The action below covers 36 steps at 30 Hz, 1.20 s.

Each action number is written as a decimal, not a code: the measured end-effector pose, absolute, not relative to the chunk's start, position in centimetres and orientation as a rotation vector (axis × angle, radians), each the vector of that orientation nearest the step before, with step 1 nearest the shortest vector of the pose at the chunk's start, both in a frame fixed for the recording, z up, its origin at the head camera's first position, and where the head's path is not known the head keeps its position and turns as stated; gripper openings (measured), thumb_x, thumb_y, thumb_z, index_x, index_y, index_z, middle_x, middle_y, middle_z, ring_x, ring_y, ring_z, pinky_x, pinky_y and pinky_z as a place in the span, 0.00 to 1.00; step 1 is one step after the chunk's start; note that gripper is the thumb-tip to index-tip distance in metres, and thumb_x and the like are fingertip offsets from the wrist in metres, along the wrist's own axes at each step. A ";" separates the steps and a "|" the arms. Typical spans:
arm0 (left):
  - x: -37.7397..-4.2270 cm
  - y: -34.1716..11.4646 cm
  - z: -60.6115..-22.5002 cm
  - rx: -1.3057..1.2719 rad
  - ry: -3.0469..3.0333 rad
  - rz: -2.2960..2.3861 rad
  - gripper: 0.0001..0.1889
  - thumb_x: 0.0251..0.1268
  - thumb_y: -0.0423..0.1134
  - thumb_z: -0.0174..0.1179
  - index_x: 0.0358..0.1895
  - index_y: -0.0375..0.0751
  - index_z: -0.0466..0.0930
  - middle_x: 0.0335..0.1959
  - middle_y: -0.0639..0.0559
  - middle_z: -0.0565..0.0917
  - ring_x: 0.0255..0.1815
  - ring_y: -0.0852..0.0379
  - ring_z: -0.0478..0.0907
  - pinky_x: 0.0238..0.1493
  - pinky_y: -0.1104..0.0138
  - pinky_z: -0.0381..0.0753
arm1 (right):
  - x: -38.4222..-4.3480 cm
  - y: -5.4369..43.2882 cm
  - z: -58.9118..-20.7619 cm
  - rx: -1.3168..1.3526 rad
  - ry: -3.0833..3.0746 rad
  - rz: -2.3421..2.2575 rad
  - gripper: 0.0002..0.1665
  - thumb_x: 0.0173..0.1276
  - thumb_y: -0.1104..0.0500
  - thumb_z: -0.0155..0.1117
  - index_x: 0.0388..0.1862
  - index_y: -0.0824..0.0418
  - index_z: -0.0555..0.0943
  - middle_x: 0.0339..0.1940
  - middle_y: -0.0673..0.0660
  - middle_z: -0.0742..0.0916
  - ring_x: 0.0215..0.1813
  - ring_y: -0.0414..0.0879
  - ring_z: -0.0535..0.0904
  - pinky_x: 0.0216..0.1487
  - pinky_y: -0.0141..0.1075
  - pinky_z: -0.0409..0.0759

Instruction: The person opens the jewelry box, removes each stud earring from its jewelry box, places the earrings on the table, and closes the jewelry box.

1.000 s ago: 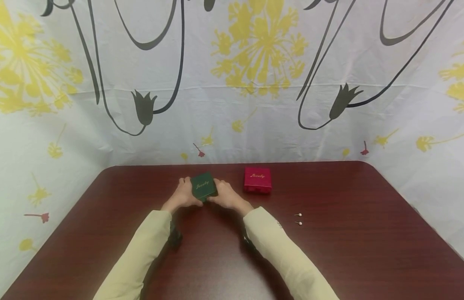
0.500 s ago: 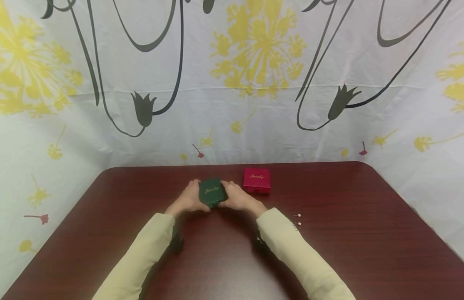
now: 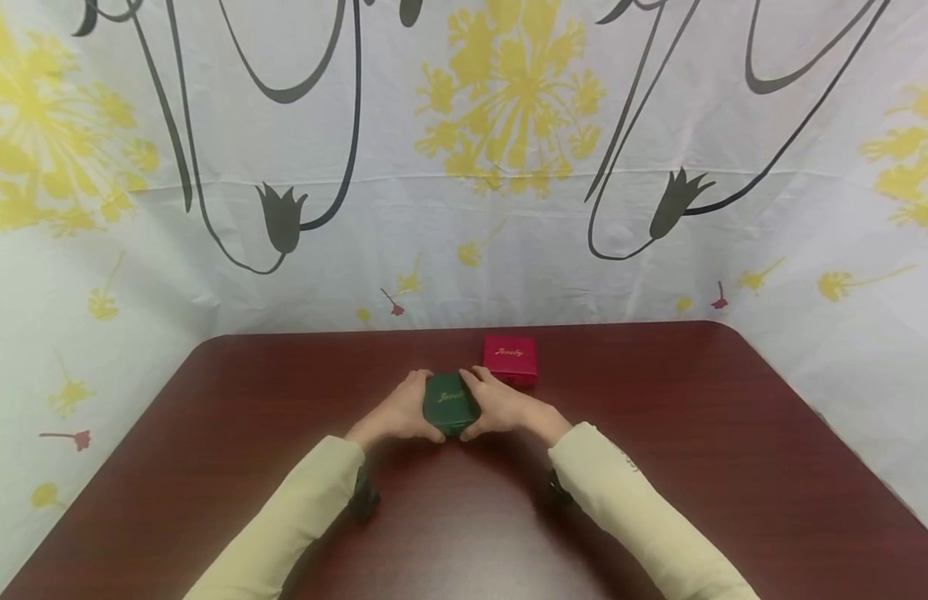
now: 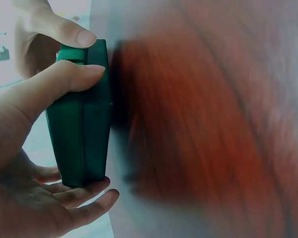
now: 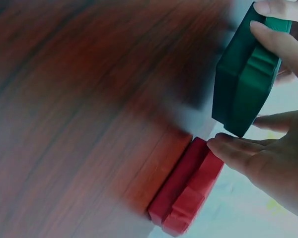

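Note:
Both hands hold a small green jewelry box (image 3: 446, 402) between them, its lid closed and gold lettering on top. My left hand (image 3: 401, 410) grips the box's left side, thumb on the near face and fingers round the far edge. On the opposite side my right hand (image 3: 506, 407) grips it the same way. In the left wrist view the two thumbs lie close together on the front of the green box (image 4: 79, 129). A gap shows between the green box (image 5: 246, 82) and the tabletop in the right wrist view.
A red jewelry box (image 3: 511, 358) of the same shape sits on the dark wooden table (image 3: 659, 467), just behind and right of my right hand. White patterned cloth (image 3: 464, 167) hangs behind the table's back edge.
Both hands have carried the green box right and toward me. The red box stays put. Two small pearl-headed pieces on the table at right are now hidden behind the right sleeve.

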State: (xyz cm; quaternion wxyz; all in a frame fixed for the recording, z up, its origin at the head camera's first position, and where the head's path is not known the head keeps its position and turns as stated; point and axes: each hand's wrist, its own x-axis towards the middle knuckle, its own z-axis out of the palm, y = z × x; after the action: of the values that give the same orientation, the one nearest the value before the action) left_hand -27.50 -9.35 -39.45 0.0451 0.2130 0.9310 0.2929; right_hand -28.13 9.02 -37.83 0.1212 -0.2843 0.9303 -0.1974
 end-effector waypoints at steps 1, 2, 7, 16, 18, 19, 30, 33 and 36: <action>-27.3 -9.2 -39.4 0.671 2.837 0.895 0.47 0.27 0.40 0.75 0.57 0.28 0.59 0.47 0.42 0.69 0.46 0.49 0.68 0.48 0.59 0.71 | -27.9 9.2 -37.8 -0.831 2.707 -0.571 0.58 0.45 0.51 0.73 0.68 0.68 0.51 0.66 0.67 0.58 0.63 0.55 0.60 0.57 0.43 0.68; -27.2 -9.0 -39.4 0.692 2.829 0.896 0.48 0.26 0.40 0.75 0.57 0.28 0.59 0.47 0.42 0.69 0.46 0.49 0.68 0.48 0.59 0.71 | -27.7 9.4 -37.7 -0.829 2.701 -0.561 0.58 0.45 0.50 0.73 0.68 0.67 0.51 0.67 0.66 0.57 0.63 0.55 0.59 0.57 0.43 0.68; -26.4 -8.1 -39.4 0.800 2.797 0.889 0.47 0.27 0.41 0.75 0.56 0.26 0.59 0.46 0.40 0.69 0.44 0.50 0.69 0.47 0.59 0.71 | -26.7 10.3 -37.5 -0.883 2.702 -0.501 0.58 0.43 0.50 0.73 0.68 0.66 0.53 0.65 0.64 0.61 0.63 0.56 0.57 0.56 0.46 0.67; -24.9 -7.0 -39.3 0.865 2.726 0.841 0.47 0.31 0.45 0.74 0.58 0.29 0.58 0.49 0.42 0.68 0.46 0.52 0.68 0.48 0.60 0.72 | -25.0 11.9 -37.4 -0.985 2.728 -0.385 0.57 0.42 0.46 0.73 0.66 0.68 0.57 0.53 0.60 0.69 0.51 0.50 0.64 0.46 0.40 0.72; -24.5 -6.8 -39.3 0.874 2.719 0.826 0.48 0.31 0.46 0.74 0.58 0.29 0.58 0.48 0.42 0.68 0.46 0.52 0.68 0.48 0.60 0.72 | -24.6 12.2 -37.5 -0.996 2.734 -0.356 0.58 0.41 0.44 0.73 0.65 0.69 0.57 0.51 0.59 0.69 0.49 0.49 0.64 0.45 0.39 0.73; -24.4 -6.7 -39.4 0.879 2.718 0.820 0.48 0.31 0.46 0.74 0.58 0.30 0.58 0.48 0.43 0.68 0.46 0.52 0.68 0.49 0.60 0.72 | -24.4 12.3 -37.6 -0.998 2.736 -0.351 0.58 0.41 0.44 0.73 0.65 0.69 0.58 0.50 0.59 0.69 0.48 0.48 0.64 0.44 0.39 0.73; -22.8 -6.0 -39.4 0.861 2.676 0.799 0.49 0.31 0.48 0.74 0.59 0.32 0.56 0.49 0.46 0.66 0.48 0.54 0.68 0.50 0.63 0.71 | -22.7 13.4 -37.8 -1.050 2.730 -0.357 0.58 0.42 0.41 0.71 0.64 0.71 0.58 0.48 0.57 0.68 0.45 0.45 0.64 0.40 0.34 0.74; -22.4 -5.9 -39.3 0.862 2.672 0.780 0.51 0.30 0.49 0.74 0.60 0.30 0.55 0.50 0.44 0.66 0.49 0.53 0.68 0.50 0.63 0.71 | -22.3 13.5 -37.8 -1.054 2.725 -0.360 0.58 0.42 0.41 0.72 0.64 0.70 0.59 0.48 0.57 0.69 0.46 0.45 0.65 0.40 0.34 0.74; -21.9 -5.8 -39.2 0.858 2.674 0.747 0.52 0.30 0.49 0.74 0.60 0.29 0.54 0.51 0.43 0.65 0.50 0.52 0.68 0.51 0.62 0.70 | -22.0 13.5 -37.8 -1.060 2.722 -0.352 0.57 0.41 0.41 0.71 0.64 0.70 0.59 0.49 0.57 0.68 0.47 0.45 0.65 0.41 0.34 0.74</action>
State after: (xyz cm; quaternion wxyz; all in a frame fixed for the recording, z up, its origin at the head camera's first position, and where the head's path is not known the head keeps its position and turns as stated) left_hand -21.92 -5.78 -39.21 0.1175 0.2932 0.9138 0.2554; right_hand -21.97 13.55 -37.79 0.0996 -0.3584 0.9206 -0.1191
